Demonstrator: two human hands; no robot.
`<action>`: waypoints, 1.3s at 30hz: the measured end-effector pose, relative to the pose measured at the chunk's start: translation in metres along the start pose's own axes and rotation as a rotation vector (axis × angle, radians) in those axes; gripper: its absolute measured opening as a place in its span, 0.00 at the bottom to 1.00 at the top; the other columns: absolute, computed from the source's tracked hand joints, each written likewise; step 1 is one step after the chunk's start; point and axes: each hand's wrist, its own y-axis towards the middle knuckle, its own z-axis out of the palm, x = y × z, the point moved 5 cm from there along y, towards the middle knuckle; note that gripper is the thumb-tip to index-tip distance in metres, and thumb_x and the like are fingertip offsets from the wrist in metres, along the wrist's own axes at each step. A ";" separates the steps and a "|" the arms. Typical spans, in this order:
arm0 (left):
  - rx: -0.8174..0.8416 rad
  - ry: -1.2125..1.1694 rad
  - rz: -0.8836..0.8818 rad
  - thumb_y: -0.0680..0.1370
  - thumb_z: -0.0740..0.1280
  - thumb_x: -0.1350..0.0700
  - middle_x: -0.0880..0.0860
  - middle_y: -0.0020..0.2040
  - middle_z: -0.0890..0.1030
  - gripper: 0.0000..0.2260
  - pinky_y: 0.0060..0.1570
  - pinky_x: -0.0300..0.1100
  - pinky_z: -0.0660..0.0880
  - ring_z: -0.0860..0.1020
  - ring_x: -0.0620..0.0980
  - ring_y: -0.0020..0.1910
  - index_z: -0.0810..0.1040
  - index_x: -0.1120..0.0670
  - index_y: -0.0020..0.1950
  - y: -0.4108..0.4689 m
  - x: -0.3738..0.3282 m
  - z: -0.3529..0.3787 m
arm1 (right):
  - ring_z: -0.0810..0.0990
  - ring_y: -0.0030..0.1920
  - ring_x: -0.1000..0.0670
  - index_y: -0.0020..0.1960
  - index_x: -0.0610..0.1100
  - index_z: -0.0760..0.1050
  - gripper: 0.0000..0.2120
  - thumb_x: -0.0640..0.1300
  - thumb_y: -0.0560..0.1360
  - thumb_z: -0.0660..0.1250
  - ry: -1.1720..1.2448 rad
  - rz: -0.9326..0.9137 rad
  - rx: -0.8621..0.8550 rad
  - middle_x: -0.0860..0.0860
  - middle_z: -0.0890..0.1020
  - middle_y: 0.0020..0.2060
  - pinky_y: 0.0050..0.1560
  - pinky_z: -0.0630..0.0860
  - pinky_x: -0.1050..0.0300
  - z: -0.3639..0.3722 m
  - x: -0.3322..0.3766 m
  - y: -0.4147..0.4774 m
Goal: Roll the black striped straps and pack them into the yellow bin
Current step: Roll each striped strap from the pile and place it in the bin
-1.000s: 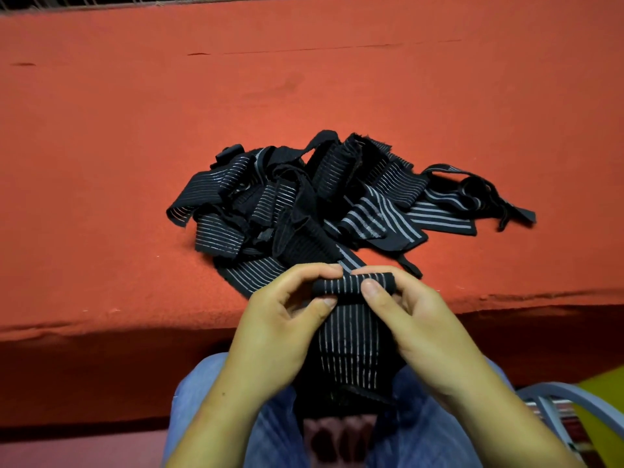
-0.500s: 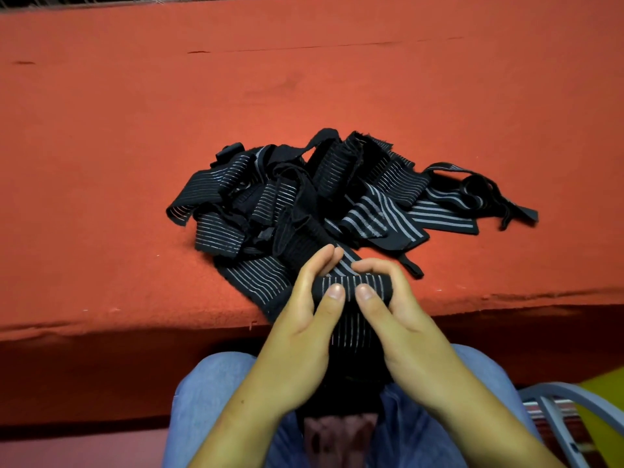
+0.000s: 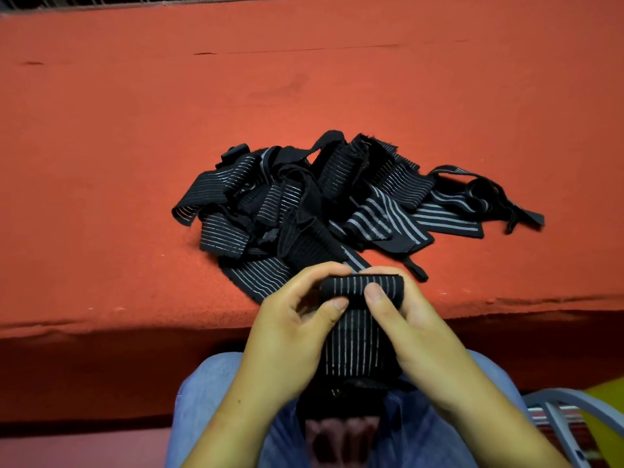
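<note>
A black strap with thin white stripes point(image 3: 358, 342) hangs from the table's front edge down onto my lap, its top end wound into a small roll point(image 3: 354, 287). My left hand point(image 3: 290, 332) pinches the roll's left end between curled fingers and thumb. My right hand point(image 3: 415, 325) pinches its right end, thumb pressed on the front. Behind the hands, a tangled heap of black striped straps point(image 3: 337, 204) lies on the red table. A corner of the yellow bin point(image 3: 611, 393) shows at the lower right edge.
The red felt-covered table point(image 3: 304, 89) stretches wide around the heap, and its front edge runs just under my hands. A grey chair frame point(image 3: 567, 407) stands at the lower right beside the bin. My jeans-clad legs fill the bottom centre.
Both hands have kept turning the roll. The left fingers, straightened half a second ago, are curled over the top again. The roll looks slightly thicker, and less strap hangs below.
</note>
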 end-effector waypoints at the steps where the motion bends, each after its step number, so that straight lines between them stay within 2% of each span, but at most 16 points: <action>1: 0.018 0.007 0.010 0.79 0.68 0.70 0.45 0.59 0.84 0.19 0.58 0.32 0.75 0.82 0.43 0.61 0.82 0.48 0.61 -0.001 -0.001 0.003 | 0.84 0.52 0.58 0.57 0.60 0.76 0.15 0.62 0.73 0.64 -0.015 -0.004 -0.022 0.59 0.86 0.50 0.56 0.77 0.56 -0.001 0.000 0.001; 4: 0.082 -0.087 -0.033 0.81 0.68 0.65 0.43 0.64 0.83 0.18 0.61 0.31 0.73 0.79 0.41 0.65 0.78 0.49 0.69 -0.004 -0.002 0.010 | 0.84 0.51 0.54 0.56 0.60 0.75 0.06 0.58 0.80 0.66 -0.029 -0.024 -0.080 0.57 0.85 0.48 0.57 0.79 0.48 -0.002 -0.001 0.003; 6: 0.082 -0.146 -0.069 0.82 0.69 0.56 0.42 0.64 0.83 0.18 0.62 0.31 0.73 0.79 0.40 0.66 0.76 0.48 0.71 -0.004 -0.001 0.010 | 0.84 0.52 0.50 0.58 0.57 0.75 0.08 0.55 0.80 0.67 -0.008 -0.030 -0.075 0.53 0.85 0.50 0.59 0.80 0.43 -0.003 0.001 0.003; 8: 0.048 -0.112 -0.058 0.81 0.68 0.51 0.43 0.63 0.84 0.16 0.62 0.33 0.74 0.80 0.41 0.64 0.78 0.46 0.69 -0.002 0.000 0.007 | 0.83 0.49 0.51 0.58 0.56 0.74 0.11 0.52 0.76 0.66 0.005 -0.032 -0.043 0.54 0.85 0.49 0.57 0.78 0.44 -0.004 0.003 0.003; 10: 0.016 -0.081 -0.033 0.81 0.68 0.53 0.43 0.60 0.85 0.12 0.60 0.32 0.74 0.81 0.41 0.62 0.82 0.47 0.64 -0.001 -0.001 0.005 | 0.81 0.47 0.55 0.58 0.56 0.74 0.12 0.50 0.74 0.65 -0.006 -0.034 -0.011 0.58 0.84 0.47 0.56 0.77 0.47 -0.004 0.005 0.003; 13: -0.006 -0.076 -0.003 0.80 0.69 0.64 0.45 0.58 0.85 0.13 0.59 0.31 0.73 0.81 0.42 0.61 0.84 0.50 0.60 -0.001 -0.001 0.004 | 0.83 0.54 0.54 0.61 0.59 0.74 0.13 0.52 0.77 0.67 -0.018 -0.008 -0.008 0.57 0.85 0.53 0.64 0.77 0.43 -0.004 0.002 0.003; 15: -0.008 -0.069 0.023 0.79 0.69 0.68 0.46 0.60 0.85 0.15 0.61 0.32 0.73 0.80 0.43 0.64 0.84 0.51 0.59 0.000 -0.001 0.003 | 0.83 0.58 0.55 0.63 0.62 0.73 0.12 0.52 0.81 0.68 -0.039 -0.001 -0.007 0.58 0.85 0.57 0.67 0.76 0.42 -0.004 0.002 0.002; 18: 0.001 -0.029 0.069 0.78 0.69 0.70 0.44 0.63 0.83 0.16 0.63 0.30 0.71 0.78 0.43 0.67 0.84 0.52 0.59 0.000 -0.002 0.000 | 0.82 0.61 0.56 0.66 0.66 0.71 0.17 0.58 0.78 0.68 -0.055 0.001 0.008 0.61 0.83 0.60 0.69 0.75 0.42 -0.002 0.001 -0.001; 22: 0.041 -0.079 0.059 0.78 0.68 0.73 0.46 0.65 0.82 0.20 0.64 0.34 0.74 0.79 0.45 0.67 0.82 0.52 0.63 -0.001 -0.001 0.001 | 0.83 0.60 0.55 0.67 0.60 0.73 0.17 0.62 0.79 0.66 -0.078 -0.016 -0.050 0.58 0.84 0.59 0.68 0.75 0.40 -0.005 -0.001 0.001; 24: 0.054 -0.178 -0.036 0.78 0.68 0.72 0.48 0.66 0.82 0.23 0.61 0.36 0.76 0.81 0.47 0.65 0.78 0.51 0.69 -0.001 0.002 0.003 | 0.84 0.58 0.53 0.65 0.56 0.75 0.16 0.59 0.81 0.66 -0.088 -0.027 -0.050 0.55 0.85 0.56 0.66 0.77 0.40 -0.006 -0.001 0.002; 28: 0.061 -0.309 -0.223 0.76 0.71 0.58 0.52 0.62 0.84 0.26 0.54 0.39 0.80 0.85 0.49 0.57 0.71 0.48 0.74 0.000 0.011 0.006 | 0.84 0.56 0.49 0.64 0.51 0.75 0.15 0.57 0.81 0.67 -0.064 -0.061 -0.078 0.51 0.85 0.53 0.63 0.78 0.41 -0.011 0.002 0.005; 31: 0.058 -0.195 -0.197 0.77 0.75 0.58 0.47 0.60 0.84 0.28 0.53 0.41 0.80 0.84 0.48 0.53 0.69 0.41 0.74 -0.002 0.011 0.009 | 0.84 0.57 0.49 0.63 0.51 0.76 0.16 0.56 0.79 0.68 -0.028 -0.086 -0.137 0.50 0.85 0.54 0.65 0.78 0.41 -0.015 0.001 0.009; 33: 0.052 -0.073 -0.136 0.76 0.76 0.60 0.41 0.60 0.81 0.27 0.51 0.40 0.79 0.83 0.44 0.52 0.73 0.37 0.67 -0.006 0.010 0.009 | 0.84 0.56 0.49 0.62 0.49 0.77 0.14 0.55 0.80 0.69 0.033 -0.085 -0.184 0.50 0.86 0.53 0.65 0.77 0.38 -0.019 0.001 0.010; 36: 0.170 0.091 -0.035 0.73 0.77 0.54 0.45 0.58 0.81 0.13 0.61 0.45 0.76 0.81 0.47 0.59 0.80 0.45 0.56 -0.011 0.007 0.014 | 0.85 0.56 0.48 0.61 0.47 0.76 0.14 0.52 0.79 0.67 0.038 -0.105 -0.222 0.49 0.86 0.53 0.65 0.77 0.38 -0.025 0.004 0.012; 38: 0.283 0.170 -0.009 0.72 0.79 0.50 0.45 0.59 0.80 0.13 0.65 0.38 0.72 0.78 0.47 0.64 0.83 0.45 0.55 -0.013 0.004 0.019 | 0.85 0.56 0.49 0.62 0.48 0.76 0.11 0.50 0.81 0.66 0.019 -0.112 -0.235 0.50 0.86 0.53 0.65 0.78 0.40 -0.027 0.006 0.015; 39: 0.309 0.206 -0.007 0.71 0.80 0.50 0.44 0.59 0.80 0.15 0.64 0.32 0.70 0.76 0.42 0.66 0.84 0.44 0.56 -0.013 0.003 0.020 | 0.85 0.56 0.50 0.62 0.49 0.76 0.10 0.49 0.82 0.66 0.010 -0.113 -0.249 0.52 0.86 0.53 0.65 0.78 0.40 -0.029 0.006 0.017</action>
